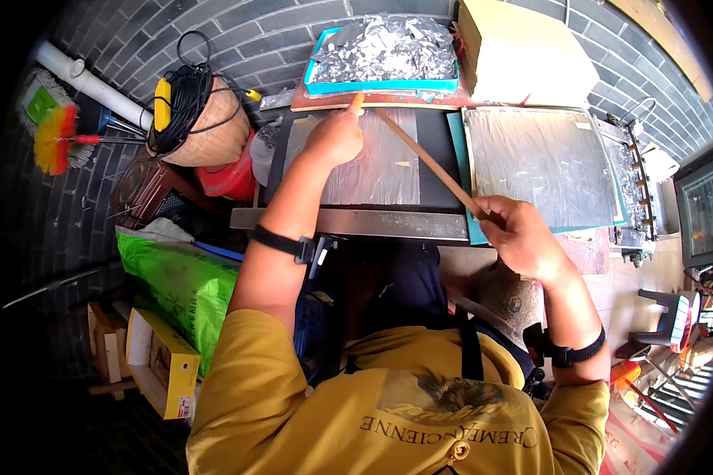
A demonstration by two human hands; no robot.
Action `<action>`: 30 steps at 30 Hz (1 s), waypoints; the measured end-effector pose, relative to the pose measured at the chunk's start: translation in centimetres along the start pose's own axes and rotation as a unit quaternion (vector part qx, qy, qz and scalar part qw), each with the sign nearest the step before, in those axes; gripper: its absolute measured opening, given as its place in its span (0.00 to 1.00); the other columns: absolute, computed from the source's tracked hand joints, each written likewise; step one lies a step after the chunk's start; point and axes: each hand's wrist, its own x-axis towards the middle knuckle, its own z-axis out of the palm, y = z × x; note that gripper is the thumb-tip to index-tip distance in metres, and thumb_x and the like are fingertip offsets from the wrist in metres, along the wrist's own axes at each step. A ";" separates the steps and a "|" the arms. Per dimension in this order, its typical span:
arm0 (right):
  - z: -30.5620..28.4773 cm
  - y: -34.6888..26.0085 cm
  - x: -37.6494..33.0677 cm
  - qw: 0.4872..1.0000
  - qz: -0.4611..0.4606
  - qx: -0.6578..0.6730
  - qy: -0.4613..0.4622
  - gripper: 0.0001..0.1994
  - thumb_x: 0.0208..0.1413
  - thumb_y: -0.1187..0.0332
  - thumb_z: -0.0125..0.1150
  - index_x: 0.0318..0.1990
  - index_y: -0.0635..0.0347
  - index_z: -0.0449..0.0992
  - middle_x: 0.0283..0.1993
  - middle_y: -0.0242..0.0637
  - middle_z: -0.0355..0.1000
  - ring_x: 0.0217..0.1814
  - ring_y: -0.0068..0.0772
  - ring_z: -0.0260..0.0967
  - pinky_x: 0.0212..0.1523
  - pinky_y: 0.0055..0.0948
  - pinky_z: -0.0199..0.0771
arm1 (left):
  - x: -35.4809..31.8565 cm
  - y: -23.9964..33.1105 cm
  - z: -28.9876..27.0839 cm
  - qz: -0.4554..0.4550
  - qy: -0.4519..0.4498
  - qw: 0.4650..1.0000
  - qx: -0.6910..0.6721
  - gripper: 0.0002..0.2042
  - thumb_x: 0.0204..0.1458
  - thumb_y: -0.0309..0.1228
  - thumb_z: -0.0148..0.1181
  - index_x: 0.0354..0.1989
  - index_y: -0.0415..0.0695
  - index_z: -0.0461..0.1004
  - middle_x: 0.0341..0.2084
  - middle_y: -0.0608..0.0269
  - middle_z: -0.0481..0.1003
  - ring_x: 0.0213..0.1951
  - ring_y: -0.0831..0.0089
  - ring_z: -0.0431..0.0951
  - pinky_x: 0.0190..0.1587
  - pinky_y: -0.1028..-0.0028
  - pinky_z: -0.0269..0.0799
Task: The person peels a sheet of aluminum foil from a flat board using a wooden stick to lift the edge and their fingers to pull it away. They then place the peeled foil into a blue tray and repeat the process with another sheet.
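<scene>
My right hand (519, 233) grips the near end of a thin, flat wooden stick (428, 158). The stick slants away to the left, over a black work surface (438, 186). Farther left, my left hand (335, 141) reaches to the back edge of that surface, just below a blue tray (380, 86). Its fingers look closed together at an orange-toned tip; whether that is a fingertip or a small held thing is unclear. Wrinkled clear plastic film (372, 174) lies on the black surface below the left hand. Silvery-grey and white flakes (384, 49) are heaped in the tray.
Right of the stick, a film-covered panel (543, 166) rests on a teal board. Behind it stands a stack of cream sheets (527, 51). A metal bar (356, 223) edges the bench front. At left are a basket (214, 131) with black cable and a green bag (174, 281).
</scene>
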 end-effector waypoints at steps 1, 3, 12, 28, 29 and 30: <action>-0.7 -0.3 -0.2 0.999 -0.006 -0.026 -0.021 0.12 0.51 0.78 0.52 0.45 0.68 0.73 0.20 0.36 0.66 0.22 0.19 0.60 0.24 0.25 0.63 | -0.8 0.0 -0.6 -0.009 0.004 1.000 -0.026 0.33 0.49 0.25 0.46 0.67 0.45 0.47 0.50 0.48 0.71 0.49 0.52 0.73 0.50 0.60 0.68; -2.1 -1.1 -0.8 0.994 -0.021 -0.080 -0.064 0.12 0.50 0.79 0.52 0.44 0.67 0.74 0.18 0.37 0.65 0.20 0.20 0.60 0.23 0.26 0.63 | -2.0 -2.0 -0.5 0.029 0.088 0.994 -0.056 0.31 0.49 0.25 0.47 0.65 0.42 0.51 0.48 0.48 0.73 0.44 0.51 0.75 0.46 0.60 0.70; -5.1 -3.0 -3.0 0.994 0.061 -0.028 -0.088 0.15 0.49 0.78 0.49 0.46 0.65 0.74 0.17 0.38 0.69 0.19 0.25 0.67 0.24 0.30 0.67 | -8.7 -6.9 -2.1 -0.050 0.184 0.973 -0.130 0.25 0.52 0.23 0.49 0.61 0.39 0.58 0.45 0.54 0.76 0.43 0.59 0.76 0.45 0.67 0.70; 0.8 -2.2 0.2 0.992 -0.070 -0.024 -0.101 0.16 0.49 0.74 0.52 0.47 0.69 0.71 0.33 0.57 0.72 0.37 0.56 0.71 0.40 0.40 0.71 | -14.6 -8.8 1.4 -0.161 0.267 0.925 -0.219 0.16 0.51 0.20 0.53 0.51 0.37 0.69 0.51 0.51 0.71 0.41 0.65 0.76 0.43 0.72 0.71; 0.6 -2.0 0.0 0.994 -0.065 -0.014 -0.086 0.17 0.49 0.74 0.52 0.47 0.69 0.71 0.32 0.58 0.72 0.36 0.55 0.72 0.39 0.38 0.71 | -14.3 -8.5 1.7 -0.145 0.282 0.921 -0.227 0.17 0.51 0.21 0.53 0.52 0.37 0.69 0.49 0.53 0.73 0.40 0.67 0.76 0.42 0.73 0.71; 0.3 -1.7 -0.2 0.996 -0.047 -0.002 -0.079 0.16 0.49 0.75 0.53 0.47 0.69 0.71 0.31 0.56 0.72 0.33 0.50 0.72 0.37 0.36 0.71 | -14.0 -8.2 2.2 -0.128 0.295 0.917 -0.236 0.18 0.52 0.21 0.53 0.53 0.37 0.68 0.47 0.54 0.74 0.39 0.70 0.75 0.40 0.75 0.71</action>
